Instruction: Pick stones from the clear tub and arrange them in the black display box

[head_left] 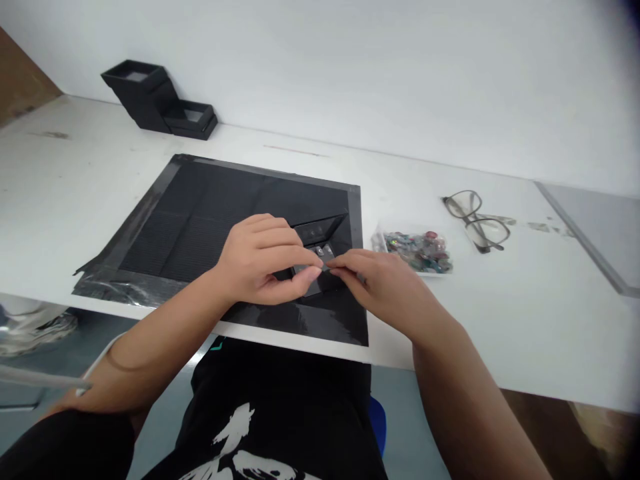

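My left hand [267,259] is closed in a pinch, its thumb and index fingertips meeting over a small black box [325,231] with a raised lid. Close by on the right, the fingers of my right hand [387,283] are pinched too, their tips almost touching the left ones. Whatever sits between the fingertips is too small to make out. Inside the box are small shiny pieces [327,251], partly covered by my hands. The box rests on a black ribbed mat [215,207] with taped edges.
Right of the mat stands a clear tray [431,274] of colourful small pieces in clear wrapping. Farther right lie eyeglasses [475,220] and a grey-edged panel [590,233]. Several black boxes [150,100] are stacked by the wall at back left. The white table's front edge is close to my body.
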Action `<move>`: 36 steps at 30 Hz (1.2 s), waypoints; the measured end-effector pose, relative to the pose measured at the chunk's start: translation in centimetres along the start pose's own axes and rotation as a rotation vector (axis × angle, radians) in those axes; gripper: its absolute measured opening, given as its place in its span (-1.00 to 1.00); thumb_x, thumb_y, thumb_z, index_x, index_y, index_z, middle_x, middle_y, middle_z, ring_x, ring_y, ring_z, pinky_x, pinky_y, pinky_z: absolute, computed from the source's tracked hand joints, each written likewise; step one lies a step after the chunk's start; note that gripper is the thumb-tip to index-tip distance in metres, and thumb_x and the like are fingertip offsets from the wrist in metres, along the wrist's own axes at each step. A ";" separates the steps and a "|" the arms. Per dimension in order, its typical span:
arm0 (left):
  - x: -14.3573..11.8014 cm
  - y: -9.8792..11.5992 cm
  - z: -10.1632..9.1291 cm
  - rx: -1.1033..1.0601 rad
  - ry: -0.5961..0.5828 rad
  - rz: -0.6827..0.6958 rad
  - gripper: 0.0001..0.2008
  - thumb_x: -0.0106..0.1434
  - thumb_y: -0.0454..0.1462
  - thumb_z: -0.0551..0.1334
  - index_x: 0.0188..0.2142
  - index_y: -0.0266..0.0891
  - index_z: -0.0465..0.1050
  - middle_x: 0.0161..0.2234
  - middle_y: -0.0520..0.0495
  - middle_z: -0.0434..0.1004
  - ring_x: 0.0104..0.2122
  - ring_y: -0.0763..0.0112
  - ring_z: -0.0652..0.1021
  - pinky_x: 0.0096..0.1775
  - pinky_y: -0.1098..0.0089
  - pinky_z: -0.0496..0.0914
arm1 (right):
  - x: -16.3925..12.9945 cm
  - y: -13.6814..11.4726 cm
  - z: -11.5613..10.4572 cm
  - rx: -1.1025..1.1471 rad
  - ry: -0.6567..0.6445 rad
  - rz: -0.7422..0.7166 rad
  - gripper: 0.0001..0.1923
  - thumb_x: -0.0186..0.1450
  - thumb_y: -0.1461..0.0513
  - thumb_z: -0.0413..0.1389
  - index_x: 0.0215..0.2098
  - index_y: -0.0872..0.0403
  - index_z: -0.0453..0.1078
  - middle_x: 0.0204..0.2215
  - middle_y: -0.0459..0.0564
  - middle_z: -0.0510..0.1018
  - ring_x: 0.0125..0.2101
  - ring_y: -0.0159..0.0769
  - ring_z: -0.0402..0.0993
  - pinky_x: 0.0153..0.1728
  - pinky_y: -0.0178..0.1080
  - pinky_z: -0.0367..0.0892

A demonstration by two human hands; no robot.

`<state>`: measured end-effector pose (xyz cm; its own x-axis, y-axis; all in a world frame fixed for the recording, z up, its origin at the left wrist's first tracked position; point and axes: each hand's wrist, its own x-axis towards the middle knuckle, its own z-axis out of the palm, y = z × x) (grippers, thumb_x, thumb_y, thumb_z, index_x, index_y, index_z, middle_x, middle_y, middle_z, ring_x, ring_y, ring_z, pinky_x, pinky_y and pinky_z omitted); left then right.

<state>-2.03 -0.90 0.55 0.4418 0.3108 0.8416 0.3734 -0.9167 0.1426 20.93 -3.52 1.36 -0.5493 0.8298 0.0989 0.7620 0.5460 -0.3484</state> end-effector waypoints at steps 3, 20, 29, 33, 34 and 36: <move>0.1 0.1 0.0 -0.028 -0.007 0.018 -0.90 0.22 -0.24 0.26 -0.42 -0.14 0.51 -0.56 0.11 0.53 -0.54 0.50 0.49 -0.44 0.40 0.32 | 0.0 0.2 0.1 0.072 0.022 -0.036 -0.72 0.39 0.31 -0.03 -0.12 0.02 0.51 -0.20 -0.01 0.66 -0.28 -0.23 0.59 -0.31 -0.23 0.37; -0.6 0.2 -0.8 0.054 0.157 0.101 -0.59 0.35 -0.12 0.10 -0.60 -0.13 0.43 -0.76 0.11 0.28 -0.74 0.55 0.32 -0.64 0.39 0.19 | -0.6 0.8 2.5 -0.155 0.307 -0.117 -0.74 0.39 0.27 0.04 -0.11 -0.02 0.57 -0.23 -0.07 0.70 -0.29 -0.29 0.61 -0.46 -0.31 0.32; -0.6 -0.8 -0.3 0.166 0.234 -0.005 -0.57 0.35 -0.14 0.10 -0.63 -0.17 0.40 -0.77 0.09 0.24 -0.77 0.57 0.27 -0.67 0.42 0.14 | -0.5 0.3 2.6 -0.261 0.205 -0.190 -0.72 0.40 0.27 0.04 -0.21 0.02 0.62 -0.23 -0.08 0.70 -0.27 -0.26 0.55 -0.49 -0.23 0.30; -0.4 -0.6 0.0 0.175 0.250 -0.124 -0.58 0.33 -0.19 0.12 -0.67 -0.18 0.37 -0.77 0.09 0.21 -0.75 0.57 0.25 -0.65 0.43 0.15 | -0.6 0.3 2.5 -0.208 0.175 -0.168 -0.72 0.40 0.27 0.04 -0.21 0.01 0.63 -0.21 -0.07 0.69 -0.24 -0.25 0.53 -0.43 -0.22 0.35; -0.4 -0.6 0.0 0.150 0.262 -0.118 -0.62 0.31 -0.23 0.15 -0.65 -0.18 0.39 -0.77 0.09 0.21 -0.75 0.57 0.25 -0.64 0.42 0.14 | -0.6 0.4 2.5 -0.178 0.169 -0.155 -0.72 0.40 0.26 0.04 -0.20 0.00 0.63 -0.21 -0.07 0.68 -0.24 -0.25 0.52 -0.42 -0.22 0.36; -0.5 -0.6 0.1 0.089 0.269 -0.081 -0.70 0.27 -0.29 0.19 -0.61 -0.16 0.43 -0.75 0.11 0.22 -0.73 0.57 0.26 -0.63 0.41 0.13 | -0.5 0.6 2.6 -0.117 0.158 -0.133 -0.72 0.40 0.26 0.04 -0.19 0.00 0.63 -0.19 -0.06 0.67 -0.23 -0.25 0.50 -0.41 -0.23 0.36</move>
<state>-2.36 -0.51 0.04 0.1802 0.2932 0.9389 0.4738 -0.8624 0.1784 20.76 -3.91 -1.31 -0.5939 0.7527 0.2841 0.7265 0.6534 -0.2127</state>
